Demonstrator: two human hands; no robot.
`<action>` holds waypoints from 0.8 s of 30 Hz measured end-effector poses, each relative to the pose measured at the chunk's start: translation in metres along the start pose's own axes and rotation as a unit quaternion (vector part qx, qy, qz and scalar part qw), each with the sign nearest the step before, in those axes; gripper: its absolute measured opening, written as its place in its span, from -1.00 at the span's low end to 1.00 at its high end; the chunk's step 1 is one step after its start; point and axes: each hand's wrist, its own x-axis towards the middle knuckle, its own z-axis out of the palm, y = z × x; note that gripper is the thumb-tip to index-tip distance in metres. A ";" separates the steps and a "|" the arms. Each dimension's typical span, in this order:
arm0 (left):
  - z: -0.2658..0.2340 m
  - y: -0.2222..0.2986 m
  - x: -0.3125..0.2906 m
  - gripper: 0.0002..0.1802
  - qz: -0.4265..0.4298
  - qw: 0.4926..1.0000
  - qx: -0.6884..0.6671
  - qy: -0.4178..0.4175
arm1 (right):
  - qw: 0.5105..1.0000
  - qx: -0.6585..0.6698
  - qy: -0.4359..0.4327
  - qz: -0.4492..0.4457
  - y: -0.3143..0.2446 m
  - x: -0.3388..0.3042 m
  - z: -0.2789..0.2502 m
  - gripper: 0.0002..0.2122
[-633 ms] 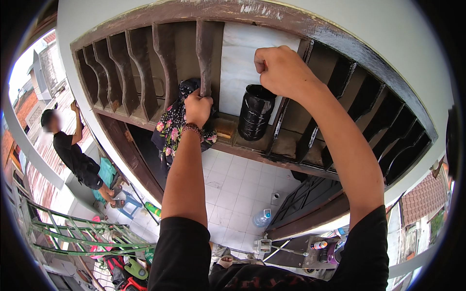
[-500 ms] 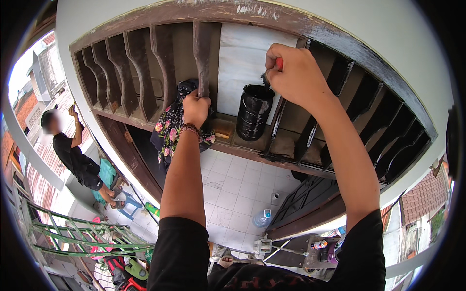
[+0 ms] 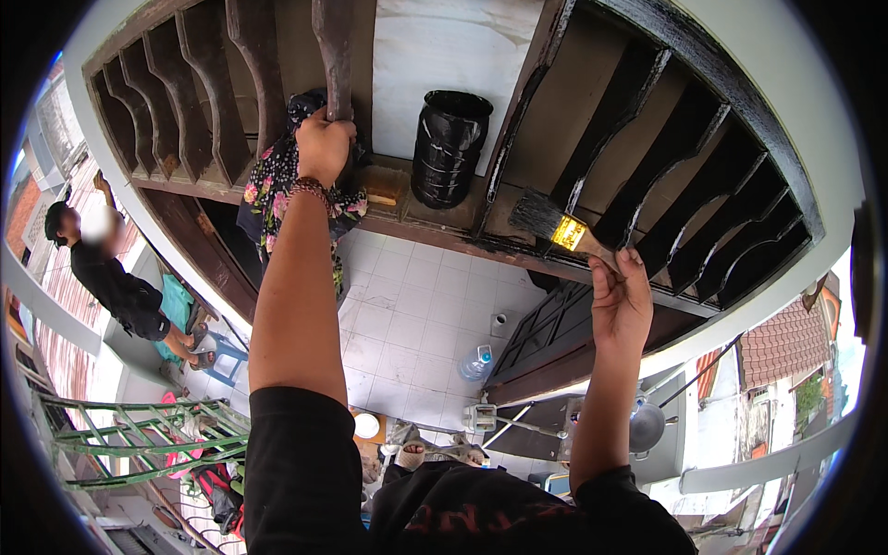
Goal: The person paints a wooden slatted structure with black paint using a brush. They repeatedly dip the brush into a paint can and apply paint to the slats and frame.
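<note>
My right hand [image 3: 622, 301] pinches the handle of a wide paintbrush [image 3: 566, 229], whose black bristles point up and left in front of the vent frame's lower ledge. My left hand [image 3: 324, 148] is closed round the lower end of a brown wooden slat [image 3: 335, 55]. A black floral cloth [image 3: 270, 185] hangs beside and under that hand; whether the fingers also hold it is hidden. On the ledge, right of my left hand, stands an open, paint-smeared black can [image 3: 450, 148]. Slats on the right [image 3: 680, 153] look black with pale front edges; those on the left are brown.
Far below lies a white tiled floor [image 3: 407, 296] with a water bottle [image 3: 476, 363]. A dark door [image 3: 546, 324] stands under the frame. Green metal bars [image 3: 139, 435] are at lower left. Another person [image 3: 116, 287] stands at the left with a raised arm.
My right hand has moved from above the can down and to the right, bringing the brush out into view. My left hand keeps its hold on the slat; the whole view has shifted.
</note>
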 end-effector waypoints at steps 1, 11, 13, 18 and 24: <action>0.001 -0.001 0.001 -0.69 -0.003 1.000 -0.002 -0.002 | 0.999 0.010 0.036 0.039 0.001 -0.004 -0.019 -0.87; 0.002 -0.008 0.010 -0.68 -0.047 0.997 -0.049 -0.037 | 0.923 0.302 0.118 0.208 0.024 -0.070 -0.137 -0.72; 0.001 -0.007 0.009 -0.70 -0.050 0.994 -0.082 -0.042 | 0.956 0.213 0.123 0.162 0.033 -0.083 -0.141 -0.76; -0.005 -0.012 0.014 -0.72 -0.048 0.995 -0.064 -0.053 | 1.000 -0.022 0.007 -0.003 0.064 -0.099 -0.132 -0.87; -0.011 -0.001 0.015 -0.76 -0.074 0.992 -0.067 -0.078 | 0.905 -0.317 -0.115 -0.260 0.109 -0.083 -0.089 -0.80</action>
